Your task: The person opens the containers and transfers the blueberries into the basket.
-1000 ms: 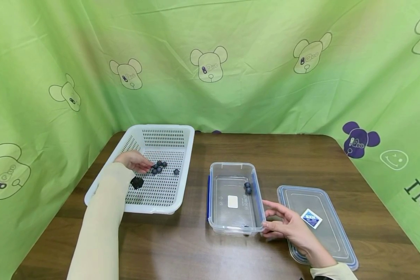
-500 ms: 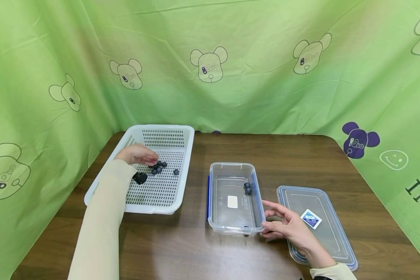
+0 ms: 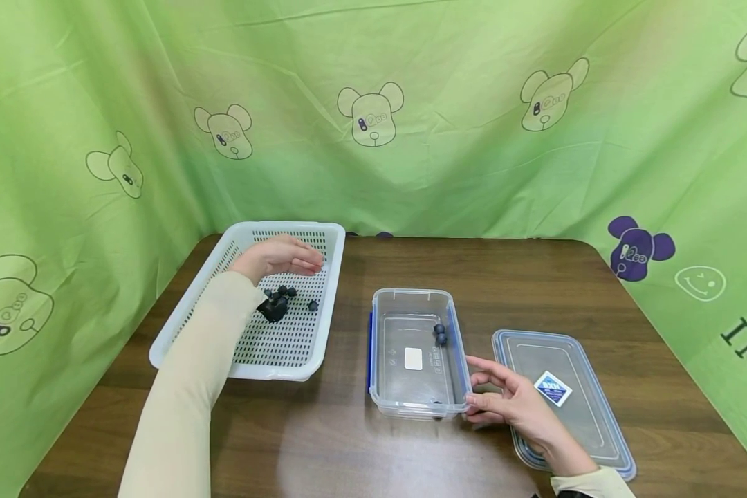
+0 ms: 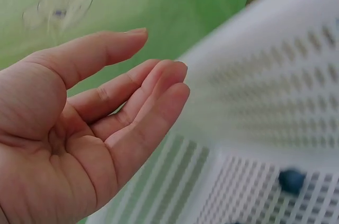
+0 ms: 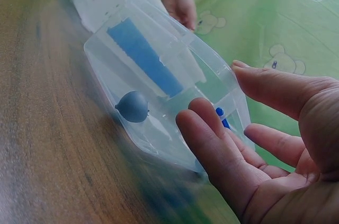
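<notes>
A white slotted plastic basket [image 3: 320, 346] stands at the table's left, with several blueberries [image 3: 313, 305] on its floor. My left hand [image 3: 283, 254] is over the basket, near its far right part. In the left wrist view, the left thumb stands apart from gently bent fingers [image 4: 175, 97], and the palm holds nothing. A clear food container [image 3: 411, 409] with blue side clips sits mid-table; two blueberries [image 3: 440, 334] lie along its right wall and a dark one shows near the front. My right hand [image 3: 513, 404] touches the container's front right corner with extended fingers and thumb.
A clear lid [image 3: 588, 422] with a diamond-shaped label lies flat at the right, partly behind the right hand. Green printed cloth [image 3: 373, 187] hangs around the brown wooden table [image 3: 324, 443]. The black left wrist camera [image 3: 274, 310] hides some berries.
My left hand has moved right and farther back across the basket, away from the cluster of blueberries. The right hand and the container stay in place.
</notes>
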Motion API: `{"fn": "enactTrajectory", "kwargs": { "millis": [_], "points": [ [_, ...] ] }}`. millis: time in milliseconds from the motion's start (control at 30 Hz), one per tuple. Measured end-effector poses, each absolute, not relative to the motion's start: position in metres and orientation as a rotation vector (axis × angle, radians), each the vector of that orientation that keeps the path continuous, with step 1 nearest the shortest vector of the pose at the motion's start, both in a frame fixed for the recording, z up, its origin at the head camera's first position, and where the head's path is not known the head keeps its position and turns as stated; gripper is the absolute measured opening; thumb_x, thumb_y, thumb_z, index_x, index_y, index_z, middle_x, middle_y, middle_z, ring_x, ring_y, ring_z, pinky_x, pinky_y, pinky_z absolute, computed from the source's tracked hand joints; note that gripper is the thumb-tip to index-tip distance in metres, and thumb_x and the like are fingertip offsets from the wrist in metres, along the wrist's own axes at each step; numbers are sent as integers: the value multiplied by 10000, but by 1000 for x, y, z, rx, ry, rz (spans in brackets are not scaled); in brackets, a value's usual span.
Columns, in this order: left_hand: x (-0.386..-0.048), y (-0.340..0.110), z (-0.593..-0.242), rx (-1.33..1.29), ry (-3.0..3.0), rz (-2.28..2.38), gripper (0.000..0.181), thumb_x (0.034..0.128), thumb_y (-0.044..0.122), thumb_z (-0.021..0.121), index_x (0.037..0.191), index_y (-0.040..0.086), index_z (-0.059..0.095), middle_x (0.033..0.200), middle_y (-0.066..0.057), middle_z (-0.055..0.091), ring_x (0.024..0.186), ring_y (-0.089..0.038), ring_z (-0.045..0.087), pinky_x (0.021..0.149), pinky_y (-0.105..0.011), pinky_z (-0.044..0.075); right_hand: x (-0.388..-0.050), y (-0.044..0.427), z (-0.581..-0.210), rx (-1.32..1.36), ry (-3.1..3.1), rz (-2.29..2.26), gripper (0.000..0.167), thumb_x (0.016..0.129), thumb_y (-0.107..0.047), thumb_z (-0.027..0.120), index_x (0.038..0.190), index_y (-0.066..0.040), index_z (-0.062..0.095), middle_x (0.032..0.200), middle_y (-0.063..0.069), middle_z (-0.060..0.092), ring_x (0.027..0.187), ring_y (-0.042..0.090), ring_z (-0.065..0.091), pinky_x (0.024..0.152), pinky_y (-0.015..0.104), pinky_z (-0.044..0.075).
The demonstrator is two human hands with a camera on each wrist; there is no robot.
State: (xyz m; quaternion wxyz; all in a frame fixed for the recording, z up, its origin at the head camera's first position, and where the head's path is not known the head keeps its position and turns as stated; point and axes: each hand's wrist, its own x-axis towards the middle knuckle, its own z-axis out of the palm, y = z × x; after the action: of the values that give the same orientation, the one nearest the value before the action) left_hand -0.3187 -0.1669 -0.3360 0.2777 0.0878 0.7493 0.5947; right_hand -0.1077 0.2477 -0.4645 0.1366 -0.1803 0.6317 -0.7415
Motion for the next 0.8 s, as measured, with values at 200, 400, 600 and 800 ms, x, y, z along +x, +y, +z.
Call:
{"fn": "enactTrajectory", "kwargs": {
  "millis": [200,400,600,800],
  "points": [
    [-311,-135,-327,278,1985,1556,366,973,-82,555,1307,-212,482,1002,-137,710,932,-197,690,1029,-436,498,-108,248,-465,-522,1825,-2147,544,926,96,613,1355,-233,563,1076,115,594,796,247,716,726,469,614],
    [-303,-109,-324,343,1946,1491,332,970,-74,560,1271,-207,518,962,-134,713,988,-269,685,1053,-465,472,-108,248,-464,-525,1837,-2144,546,926,95,613,1357,-236,567,1073,108,594,791,246,716,720,463,616],
    [-294,-87,-326,391,1956,1406,329,965,-58,578,1263,-191,542,1133,-266,675,1033,-308,677,1022,-445,503,-108,248,-464,-519,1836,-2141,543,927,93,613,1354,-240,567,1074,106,590,793,243,717,720,465,616],
    [-283,-63,-330,424,1926,1350,307,943,-87,596,1229,-194,568,1214,-344,603,1036,-346,670,1006,-462,511,-107,248,-464,-516,1835,-2140,542,928,90,614,1356,-238,563,1074,107,590,794,242,716,719,463,617]
  ]
}}
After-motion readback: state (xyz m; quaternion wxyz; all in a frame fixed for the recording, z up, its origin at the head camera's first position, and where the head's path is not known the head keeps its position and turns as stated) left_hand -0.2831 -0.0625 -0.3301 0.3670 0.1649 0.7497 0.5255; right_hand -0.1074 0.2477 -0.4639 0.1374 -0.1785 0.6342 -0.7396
